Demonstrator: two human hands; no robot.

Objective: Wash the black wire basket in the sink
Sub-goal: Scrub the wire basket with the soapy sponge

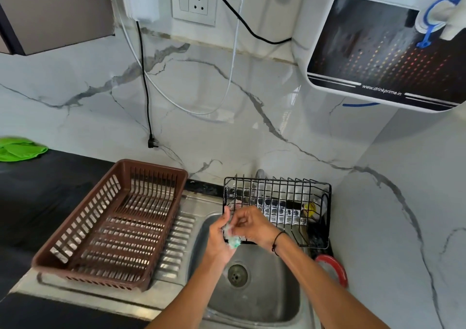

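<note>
The black wire basket (282, 202) stands tilted on edge over the back of the steel sink (254, 303), with soap foam across its grid. My left hand (218, 240) grips the basket's lower left corner, fingers up along its left edge. My right hand (254, 225) reaches across in front of the basket, its curled fingers holding a foamy green scrubber (234, 243) at that same corner. The sink drain (237, 275) lies just below both hands.
A brown plastic slotted basket (113, 228) sits on the drainboard to the left. A red-rimmed item (335, 268) stands at the sink's right edge by the wall. A loose black plug (153, 143) hangs on the backsplash. A water purifier (383, 51) is mounted at upper right. A green cloth (20, 149) lies far left.
</note>
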